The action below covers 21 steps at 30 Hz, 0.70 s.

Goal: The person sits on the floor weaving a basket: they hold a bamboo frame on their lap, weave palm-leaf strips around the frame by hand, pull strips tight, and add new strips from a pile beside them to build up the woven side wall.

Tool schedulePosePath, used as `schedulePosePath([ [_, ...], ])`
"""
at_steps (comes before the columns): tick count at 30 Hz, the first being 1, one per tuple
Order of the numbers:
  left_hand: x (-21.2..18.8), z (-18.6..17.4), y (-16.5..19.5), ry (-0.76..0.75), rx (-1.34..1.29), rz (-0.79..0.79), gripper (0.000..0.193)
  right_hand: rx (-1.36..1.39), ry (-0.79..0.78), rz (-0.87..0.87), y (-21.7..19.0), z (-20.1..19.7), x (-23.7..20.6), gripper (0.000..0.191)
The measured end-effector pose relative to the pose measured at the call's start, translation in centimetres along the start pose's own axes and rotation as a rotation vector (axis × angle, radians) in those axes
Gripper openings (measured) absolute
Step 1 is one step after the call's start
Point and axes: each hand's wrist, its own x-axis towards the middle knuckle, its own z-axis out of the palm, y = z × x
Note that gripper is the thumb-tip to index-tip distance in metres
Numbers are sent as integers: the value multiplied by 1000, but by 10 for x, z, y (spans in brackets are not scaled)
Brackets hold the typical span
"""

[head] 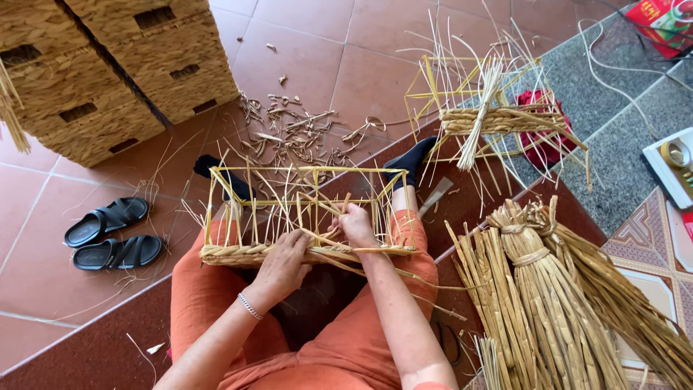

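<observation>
While resting across my knees, the basket frame [303, 217] looks light and stiff. My left hand [283, 261] grips its woven base; my right hand [356, 224] pinches 1 pliable straw strand [404, 276].

One head-worn view looks steeply down from close above the lap. It faces forward over the red tiled floor [325, 50], which fills the upper frame.

At three o'clock, the white tray holding a tape roll [668, 167] is running off the edge; the red printed box [660, 20] at one o'clock is being cropped too.
</observation>
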Motion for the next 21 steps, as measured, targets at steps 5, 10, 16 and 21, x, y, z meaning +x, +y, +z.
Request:
schedulePosePath([
  [5, 0, 20, -3, -91, 132, -93, 31, 6, -10, 22, -15, -8, -31, 39],
  [10, 6, 17, -15, -152, 116, -15, 15, -371, -93, -187, -13, 6, -64, 35],
  [16, 3, 15, -21, -215, 154, 80, 24, -219, -113, -428, 24, 0, -117, 22],
  [21, 4, 15, -21, -138, 111, 73, 20, 114, -190, -349, 29, -3, -142, 27],
])
